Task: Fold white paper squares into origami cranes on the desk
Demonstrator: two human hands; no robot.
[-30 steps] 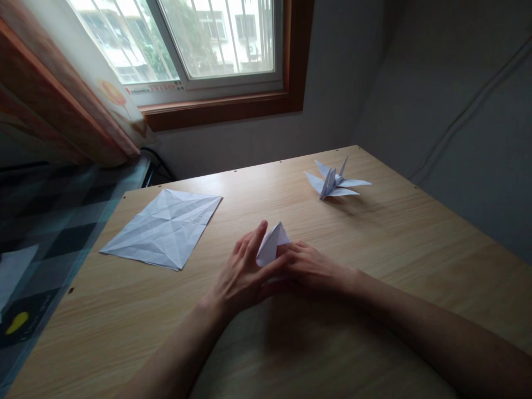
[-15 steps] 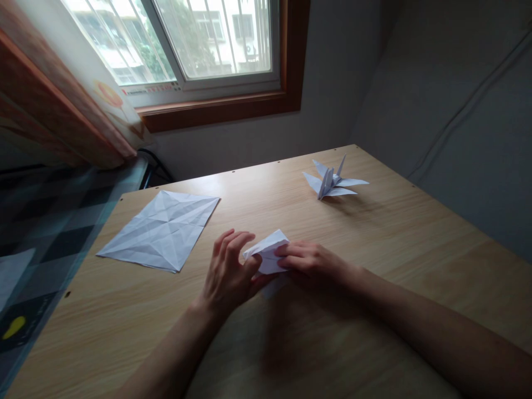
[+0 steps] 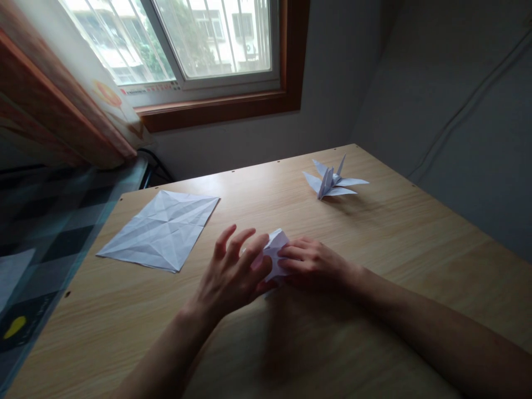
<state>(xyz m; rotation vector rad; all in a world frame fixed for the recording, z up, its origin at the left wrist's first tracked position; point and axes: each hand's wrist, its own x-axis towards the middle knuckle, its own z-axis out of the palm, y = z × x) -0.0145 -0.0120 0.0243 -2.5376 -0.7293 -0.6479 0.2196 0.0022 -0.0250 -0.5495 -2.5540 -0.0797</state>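
Observation:
A small, partly folded piece of white paper lies on the wooden table between my two hands. My left hand rests on its left side, thumb and forefinger pinching the paper while the other fingers lift off. My right hand presses its fingertips on the paper's right edge and holds it down. Most of the fold is hidden under my fingers.
A creased, unfolded white sheet lies flat at the left of the table. A finished white paper crane stands at the far right. A window, a curtain and grey walls close in the table's far side.
The paper's raised flap has been pressed lower and flatter. My left hand has shifted right over the paper, its fingers now spread above it. My right hand has barely moved.

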